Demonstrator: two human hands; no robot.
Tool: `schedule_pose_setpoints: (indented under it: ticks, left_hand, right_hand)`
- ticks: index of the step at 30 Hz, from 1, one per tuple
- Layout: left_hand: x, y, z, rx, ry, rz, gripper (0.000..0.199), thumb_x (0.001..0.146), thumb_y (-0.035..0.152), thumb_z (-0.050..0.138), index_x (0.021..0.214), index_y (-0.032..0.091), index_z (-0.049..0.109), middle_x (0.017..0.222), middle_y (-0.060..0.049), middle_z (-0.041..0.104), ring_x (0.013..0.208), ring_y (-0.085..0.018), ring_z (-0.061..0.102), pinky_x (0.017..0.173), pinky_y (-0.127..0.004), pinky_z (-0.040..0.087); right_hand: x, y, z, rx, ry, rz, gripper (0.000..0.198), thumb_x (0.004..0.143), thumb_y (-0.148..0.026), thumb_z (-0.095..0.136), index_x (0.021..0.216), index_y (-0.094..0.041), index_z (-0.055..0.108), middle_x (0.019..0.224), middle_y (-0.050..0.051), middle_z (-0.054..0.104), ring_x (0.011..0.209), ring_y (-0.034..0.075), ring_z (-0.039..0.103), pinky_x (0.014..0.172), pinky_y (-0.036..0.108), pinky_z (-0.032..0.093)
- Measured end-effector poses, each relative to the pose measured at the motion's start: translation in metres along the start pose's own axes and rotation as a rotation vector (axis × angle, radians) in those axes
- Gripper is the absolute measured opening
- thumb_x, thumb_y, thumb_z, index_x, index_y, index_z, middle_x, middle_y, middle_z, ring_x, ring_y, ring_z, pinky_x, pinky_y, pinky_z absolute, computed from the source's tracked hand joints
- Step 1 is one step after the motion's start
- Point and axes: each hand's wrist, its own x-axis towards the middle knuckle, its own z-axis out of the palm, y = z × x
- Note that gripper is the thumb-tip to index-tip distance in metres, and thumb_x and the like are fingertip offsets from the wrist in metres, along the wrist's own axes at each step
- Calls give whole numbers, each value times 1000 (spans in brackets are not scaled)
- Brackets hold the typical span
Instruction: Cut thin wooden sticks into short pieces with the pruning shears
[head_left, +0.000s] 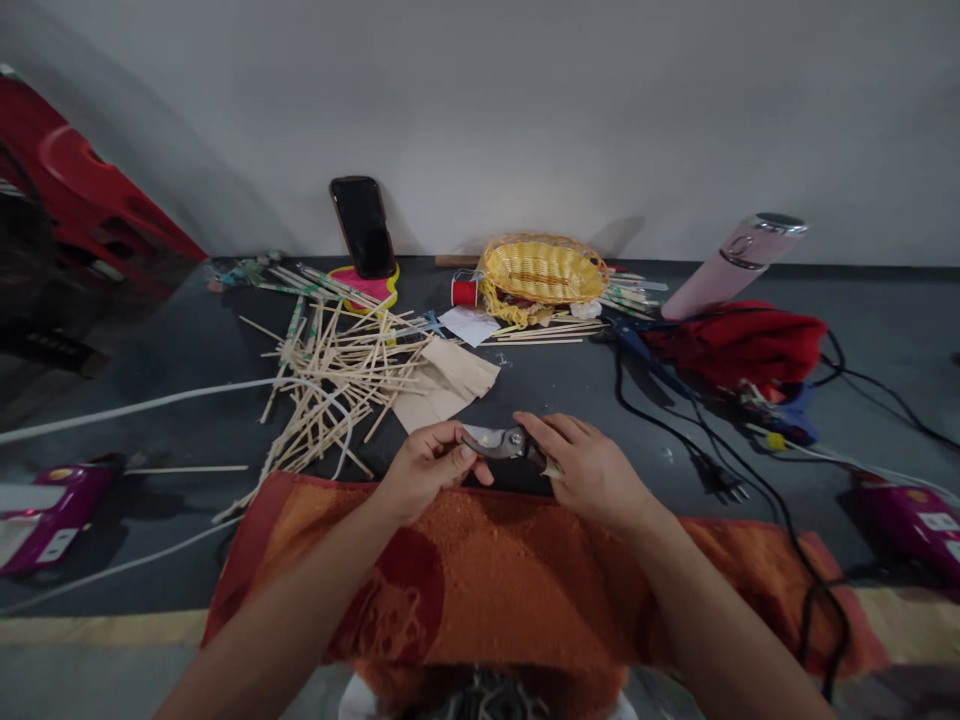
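Observation:
Over the front edge of the dark table, my right hand (589, 465) is wrapped round the handles of a pair of pruning shears (514, 441), its blades pointing left. My left hand (439, 463) is pinched at the blade end; whatever lies between those fingers is too small or hidden to name. An orange-red towel (510, 570) hangs over the table edge beneath both hands. Just beyond my left hand lie sheets of brown paper (442, 385), beside a loose heap of thin wooden sticks (330, 375).
Behind stand a propped phone (365, 228), a red thread spool (464, 292), a yellow basket (546, 268) and a pink flask (731, 268). A red cloth (757, 345) and black cables (705, 455) lie right. Purple power strips (64, 515) sit at both sides.

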Motion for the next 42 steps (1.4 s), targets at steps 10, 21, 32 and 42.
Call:
schedule_pose_setpoints:
  ticks: [10,21,32,42]
  left_hand:
    - [2,-5,-2,45,31,68,24,82,33,67,76,13,57,71,-9,73,45,-4,34,46,-19,25]
    - [1,-4,-1,20,-3,48,24,82,34,67,78,12,59,69,-8,73,42,-4,32,43,-20,21]
    - [1,-5,1,36,45,88,23,83,33,67,78,13,57,70,-6,72,46,-5,36,46,-19,24]
    - [0,-4,-3,75,-15,43,27,86,38,61,78,12,63,64,-5,68,44,-5,34,45,-21,22]
  right_hand:
    - [1,3,-2,27,-30,10,69,78,-11,49,145,-21,31,125,11,54,109,26,50,92,41,42]
    - [1,2,-1,-7,-10,7,58,85,-15,50,142,-22,37,119,11,57,104,25,53,89,39,44]
    - [1,5,-2,0,7,-4,63,82,-16,50,143,-21,35,119,11,57,104,26,53,91,40,44]
    - [1,5,-1,28,15,-8,66,79,-12,51,143,-22,35,118,12,57,105,27,53,87,43,45]
